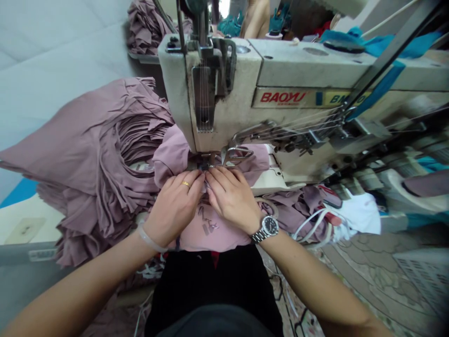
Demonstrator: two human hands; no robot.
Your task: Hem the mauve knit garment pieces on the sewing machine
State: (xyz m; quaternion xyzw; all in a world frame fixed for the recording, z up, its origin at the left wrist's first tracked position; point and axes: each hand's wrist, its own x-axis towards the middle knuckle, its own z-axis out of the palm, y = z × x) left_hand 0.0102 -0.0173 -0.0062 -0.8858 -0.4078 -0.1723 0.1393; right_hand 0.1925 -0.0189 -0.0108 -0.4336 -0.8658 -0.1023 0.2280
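A pale worktable (pixel 26 224) here, patterned floor (pixel 354 271) at right! Dusky-mauve fabric stack (pixel 91 126), soft, thickly layered, beside the off-white metal sewing machine (pixel 228 117). Gold-ringed left hand (pixel 177 199) and steel-watched right hand (pixel 233 199) curl over smooth pink printed cloth (pixel 210 238) just before it; whether they pinch it, can't tell.

Sewing machine (pixel 294 75), its right end cut off. At its front, the left hand (pixel 178 199) and right hand (pixel 231 199) hide their grip on the pink cloth (pixel 206 236). Near its right end, thread spools (pixel 368 180) blur; behind it, a person (pixel 257 19) is cropped above.
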